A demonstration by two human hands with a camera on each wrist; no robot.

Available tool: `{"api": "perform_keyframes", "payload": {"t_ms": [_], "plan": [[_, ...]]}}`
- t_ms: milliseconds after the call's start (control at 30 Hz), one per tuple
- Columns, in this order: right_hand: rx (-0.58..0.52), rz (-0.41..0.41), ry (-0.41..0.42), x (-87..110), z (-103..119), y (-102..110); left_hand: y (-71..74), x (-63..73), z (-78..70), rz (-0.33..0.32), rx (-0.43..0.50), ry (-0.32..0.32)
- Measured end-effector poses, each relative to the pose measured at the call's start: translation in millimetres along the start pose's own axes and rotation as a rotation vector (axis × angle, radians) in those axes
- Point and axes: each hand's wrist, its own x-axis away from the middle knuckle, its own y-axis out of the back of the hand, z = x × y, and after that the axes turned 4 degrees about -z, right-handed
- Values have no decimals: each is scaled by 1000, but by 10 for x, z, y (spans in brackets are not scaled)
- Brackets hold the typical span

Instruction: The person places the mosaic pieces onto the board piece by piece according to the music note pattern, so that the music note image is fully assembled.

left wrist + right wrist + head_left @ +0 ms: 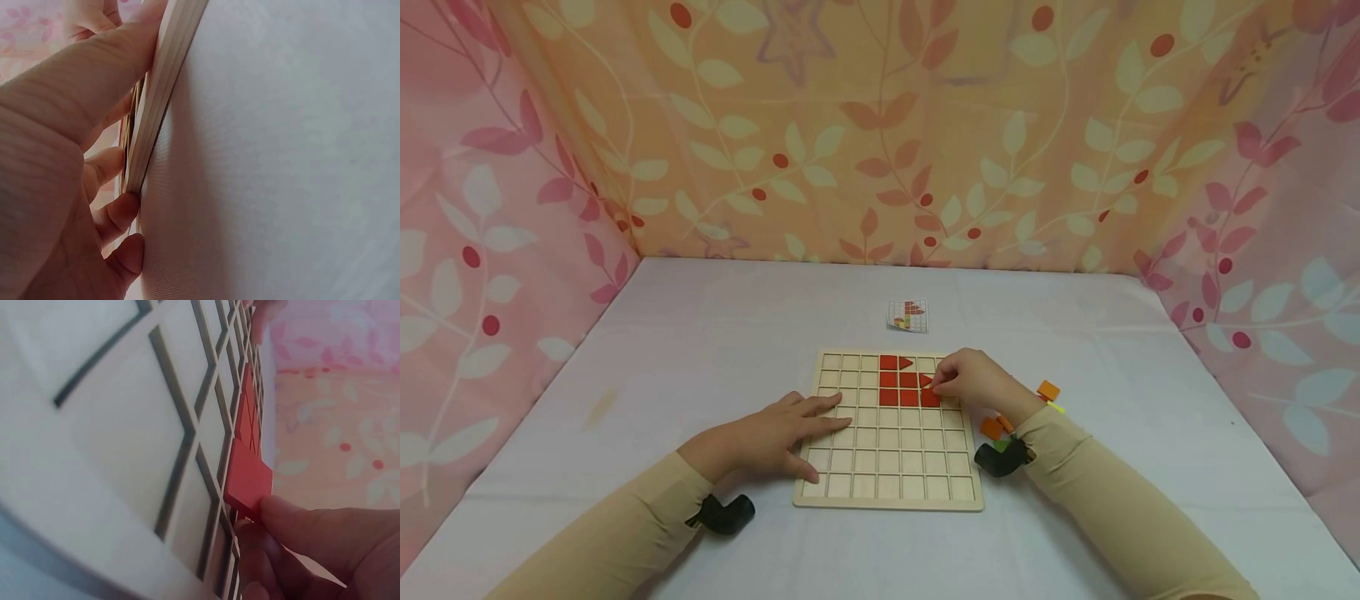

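Note:
A wooden grid board (880,461) lies on the white table. Red square tiles (889,397) and red triangle tiles (905,363) fill several cells in its upper part. My right hand (977,383) is at the board's upper right, pinching a red square tile (249,481) between thumb and finger. That tile is tilted against the grid, beside other flat red tiles (245,419). My left hand (775,433) rests on the board's left side with fingers spread; in the left wrist view its thumb touches the board's edge (162,87).
A small printed card (908,317) with a coloured grid picture lies behind the board. Loose orange tiles (1048,390) and a green tile (1002,445) are to the right, partly hidden by the right forearm. Flowered cloth (880,133) hangs around the table.

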Motion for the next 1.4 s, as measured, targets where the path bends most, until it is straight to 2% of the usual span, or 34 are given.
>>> {"api": "perform_keyframes", "payload": {"t_ms": [233,500,633,833,1000,1200,1400], "plan": [[21,-13,-28,-30,-13,-24,-6,3,10,-6,-19,-6],[25,17,12,-47,-76,-12,-4,8,19,-21,-25,-35],[31,15,33,-40,-131,44,-5,8,24,-26,-34,-43],[48,-30,68,-18,-201,215,-8,1,24,-25,-32,-36],[30,-47,-1,-18,-288,368,-4,-2,12,-9,-13,-7],[12,-42,-86,-30,-458,473,11,9,1,-9,-3,-15],[32,-48,-122,-3,-623,513,12,17,-8,-13,-2,-16]]}}
